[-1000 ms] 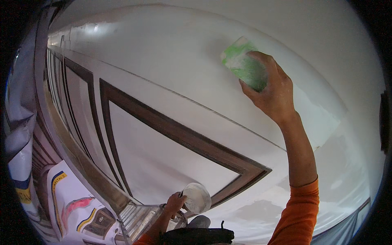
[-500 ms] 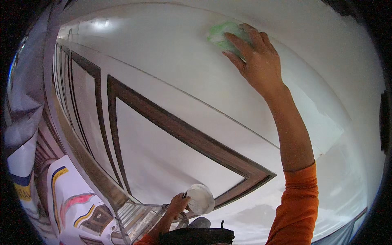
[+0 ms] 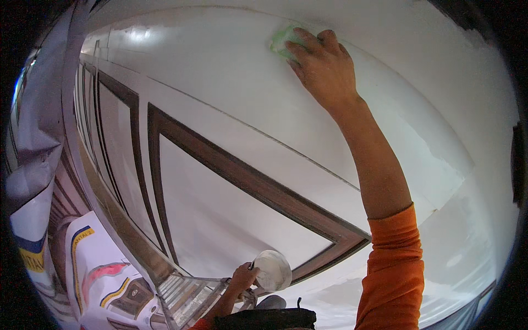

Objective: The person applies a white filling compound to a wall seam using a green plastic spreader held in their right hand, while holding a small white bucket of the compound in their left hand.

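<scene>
With bent fingers, my right hand presses a pale green pad, smeared with white, against the upper part of the white wall panel. Whether the pad is a sponge or a bunched cloth is hard to tell, as my fingers cover part of it. Low down, my left hand is closed on the edge of a round whitish container, gripping it at a dark part. White residue coats the container.
Dark wooden frame strips border the panels below. A metal ladder stands at lower left beside printed sheeting. Grey sheeting hangs at far left. A dark bag-like thing lies close to my body.
My right hand and the pale green pad have slid left and slightly up along the panel. My left hand and the container have barely shifted.
</scene>
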The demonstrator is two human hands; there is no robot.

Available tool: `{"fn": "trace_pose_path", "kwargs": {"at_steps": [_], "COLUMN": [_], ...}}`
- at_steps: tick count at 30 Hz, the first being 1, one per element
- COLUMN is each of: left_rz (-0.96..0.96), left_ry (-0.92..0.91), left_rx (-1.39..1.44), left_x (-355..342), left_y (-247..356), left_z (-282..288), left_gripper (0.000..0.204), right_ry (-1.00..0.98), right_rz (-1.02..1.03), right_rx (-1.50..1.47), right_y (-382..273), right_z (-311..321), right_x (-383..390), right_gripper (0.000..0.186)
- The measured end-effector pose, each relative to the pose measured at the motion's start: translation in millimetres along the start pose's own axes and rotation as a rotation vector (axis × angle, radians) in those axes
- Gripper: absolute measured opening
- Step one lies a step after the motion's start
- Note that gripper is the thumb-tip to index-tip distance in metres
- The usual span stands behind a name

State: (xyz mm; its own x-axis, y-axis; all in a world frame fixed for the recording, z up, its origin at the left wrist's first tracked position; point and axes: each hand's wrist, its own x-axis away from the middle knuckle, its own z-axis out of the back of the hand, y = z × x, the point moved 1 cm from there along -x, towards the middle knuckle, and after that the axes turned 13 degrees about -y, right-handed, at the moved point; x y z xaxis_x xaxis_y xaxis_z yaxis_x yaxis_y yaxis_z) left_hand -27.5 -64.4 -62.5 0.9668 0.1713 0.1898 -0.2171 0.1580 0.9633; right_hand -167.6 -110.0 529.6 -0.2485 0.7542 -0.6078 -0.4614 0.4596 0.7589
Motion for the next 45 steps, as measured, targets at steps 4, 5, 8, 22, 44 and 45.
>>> {"fn": "trace_pose_path", "kwargs": {"at_steps": [4,5,8,22,44,45], "left_rz": [0.036,0.039,0.036,0.049,0.041,0.028], "left_ry": [-0.019,-0.023,-0.023,0.004,-0.017,-0.009], "left_rx": [0.043,0.058,0.075,-0.022,-0.083,-0.090], "left_x": [1,1,1,-7,-3,0], "left_y": [4,3,3,-13,0,3], "left_z": [1,1,0,-2,0,1], "left_gripper": [0.051,0.050,0.049,0.048,0.046,0.047], "right_ry": [0.040,0.023,-0.002,-0.349,-0.456,-0.421], "right_rz": [0.013,0.009,0.003,-0.107,-0.262,-0.233], "right_rx": [0.089,0.096,0.122,0.347,0.300,0.277], "right_y": [4,4,4,14,89,83], "right_z": [-3,-3,0,53,155,153], "right_x": [-6,-6,-6,22,165,164], "right_gripper": [0.024,0.024,0.023,0.026,0.028,0.029]}}
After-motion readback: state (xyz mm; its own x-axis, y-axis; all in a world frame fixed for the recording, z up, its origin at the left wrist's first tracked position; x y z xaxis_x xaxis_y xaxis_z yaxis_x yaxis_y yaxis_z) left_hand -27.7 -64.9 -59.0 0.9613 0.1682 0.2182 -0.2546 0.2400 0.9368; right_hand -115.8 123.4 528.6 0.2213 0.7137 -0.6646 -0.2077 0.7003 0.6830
